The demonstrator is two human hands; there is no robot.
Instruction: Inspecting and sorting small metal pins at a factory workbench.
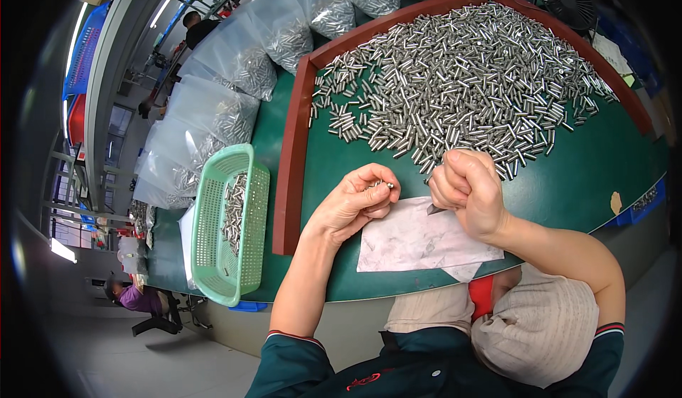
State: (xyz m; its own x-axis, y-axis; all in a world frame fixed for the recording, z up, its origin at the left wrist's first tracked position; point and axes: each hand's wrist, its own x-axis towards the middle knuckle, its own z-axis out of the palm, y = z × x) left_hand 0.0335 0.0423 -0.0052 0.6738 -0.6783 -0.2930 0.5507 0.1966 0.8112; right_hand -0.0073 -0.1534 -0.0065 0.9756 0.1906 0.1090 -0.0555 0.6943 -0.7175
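My left hand (361, 198) is closed, with small metal pins (387, 184) pinched between the thumb and curled fingers; how many is hard to see. To its right, my right hand (469, 188) is curled into a fist. A dark pointed tool (434, 209) pokes out below its fingers, the rest hidden in the grip. Both hands hover over a stained whitish cloth (419, 245) on the green tabletop (334, 270). Just beyond them spreads a large heap of short shiny metal pins (462, 71), loose on the table.
Red wooden rails (292, 164) fence the heap. A green plastic basket (256, 242) holding pins stands left of the rail. Clear bags of pins (284, 36) line the far left. At the back right are a black fan (566, 0) and, nearer, a blue tray (639, 206).
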